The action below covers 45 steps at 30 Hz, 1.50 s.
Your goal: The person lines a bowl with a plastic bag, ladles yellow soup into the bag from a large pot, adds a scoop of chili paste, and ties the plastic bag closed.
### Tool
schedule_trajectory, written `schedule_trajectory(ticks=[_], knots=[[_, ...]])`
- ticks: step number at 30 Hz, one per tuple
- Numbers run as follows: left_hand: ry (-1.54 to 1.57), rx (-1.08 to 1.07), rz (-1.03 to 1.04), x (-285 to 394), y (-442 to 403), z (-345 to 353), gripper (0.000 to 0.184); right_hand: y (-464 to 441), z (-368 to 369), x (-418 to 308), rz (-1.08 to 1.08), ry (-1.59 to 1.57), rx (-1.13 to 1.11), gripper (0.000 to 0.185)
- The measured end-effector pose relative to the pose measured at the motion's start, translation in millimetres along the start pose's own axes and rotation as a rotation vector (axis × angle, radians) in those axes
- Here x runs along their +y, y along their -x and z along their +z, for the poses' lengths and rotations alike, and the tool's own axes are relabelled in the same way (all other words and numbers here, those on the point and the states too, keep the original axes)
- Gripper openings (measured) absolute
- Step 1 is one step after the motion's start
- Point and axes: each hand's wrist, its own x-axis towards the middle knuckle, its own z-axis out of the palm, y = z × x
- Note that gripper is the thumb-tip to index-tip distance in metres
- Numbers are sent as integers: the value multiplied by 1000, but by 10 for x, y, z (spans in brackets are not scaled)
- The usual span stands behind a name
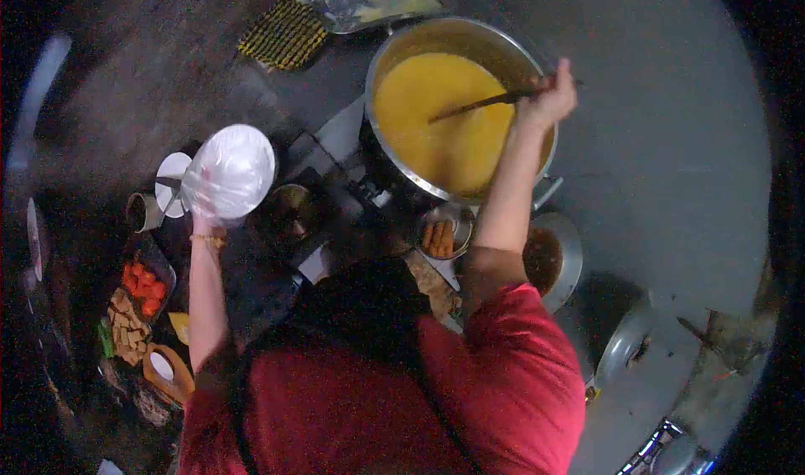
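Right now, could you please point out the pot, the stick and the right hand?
Pot (453, 36): head view, far inner wall.
Stick (482, 103): head view, middle of its shaft.
Right hand (549, 103): head view, middle of the hand.

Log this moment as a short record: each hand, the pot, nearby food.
Left hand: holds a white dish with clear plastic about it
Right hand: grips a long dark utensil
Pot: large, metal, holding yellow liquid
Food at left: red pieces beside tan pieces
Food below pot: brown sticks
Unclear: whether the utensil's tip is submerged
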Motion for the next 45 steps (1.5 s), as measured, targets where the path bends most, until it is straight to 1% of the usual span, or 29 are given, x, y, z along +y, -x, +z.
schedule_trajectory(ticks=[1,2,3,4,5,6,7,8,10,11,13,14,16,17,18,19,20,21,22,24,27,32,35,36,39,40,42,43,45], knots=[[-5,-9,0,18,-25,31,66,-70,-151,-115,48,-46,35,24],[-10,-21,-3,19,-53,73,66,-46,-320,-297,61,-117,-82,29],[-7,-34,-5,20,-95,113,66,57,-408,-506,30,-111,-91,31],[-6,-47,-12,34,-143,150,67,178,-487,-770,-8,-145,-285,30],[-14,-59,-15,44,-177,184,67,302,-511,-1071,-45,-17,-291,33],[-16,-77,-21,60,-239,234,67,408,-546,-1330,-76,-7,-440,32],[-19,-88,-23,68,-291,284,67,484,-551,-1564,-178,52,-739,33],[-24,-108,-28,70,-347,347,67,525,-583,-1731,-277,55,-932,29],[-25,-142,-37,72,-479,507,68,838,-420,-1954,-580,401,-1085,48],[-23,-163,-43,65,-555,589,68,984,-350,-1976,-518,381,-1188,52],[-18,-203,-58,44,-682,749,69,1027,-259,-1892,-612,370,-1390,48],[-9,-225,-72,18,-755,811,69,1079,-200,-1801,-609,372,-1391,48],[5,-265,-86,-41,-809,954,69,1140,-185,-1570,-609,397,-932,43],[2,-265,-81,-24,-724,1046,69,1017,-258,-1463,-443,377,-1005,40],[-68,-226,-52,21,-554,1239,74,1032,-168,-1282,-575,274,-971,30],[-137,-186,-24,92,-430,1406,80,988,-223,-1092,-579,268,-966,30],[-187,-133,-160,174,-368,1504,83,955,-339,-886,-450,173,-741,32],[-196,-149,-139,143,-370,1516,84,975,-364,-806,-324,80,-519,35],[-200,-168,-123,93,-389,1517,84,920,-389,-809,-327,76,-518,35],[-207,-193,-98,3,-445,1504,85,765,-469,-916,-166,-50,-146,39],[-240,-205,-71,-111,-496,1522,86,545,-821,-1142,-213,-168,-18,42],[-278,-221,-50,-402,-551,1756,88,468,-1262,-1760,-291,-149,3,47],[-388,-214,-126,-588,-564,2020,89,483,-1339,-2153,-362,-175,24,47],[-509,-179,-80,-523,-400,2177,87,498,-1358,-2288,-394,-182,55,47],[-361,-197,-72,-1092,-891,2404,78,480,-1499,-2690,-414,-273,-74,46],[-356,-201,-70,-1063,-808,2522,78,487,-1553,-2849,-419,-273,-78,46],[-387,-288,-146,-986,-491,2866,68,519,-1632,-3122,-443,-325,-354,45],[-304,-270,-193,-1008,-438,2960,61,580,-1620,-3192,-443,-324,-358,45],[-468,-423,-314,-1129,-737,3031,72,694,-1596,-3282,-487,-344,-560,43]])
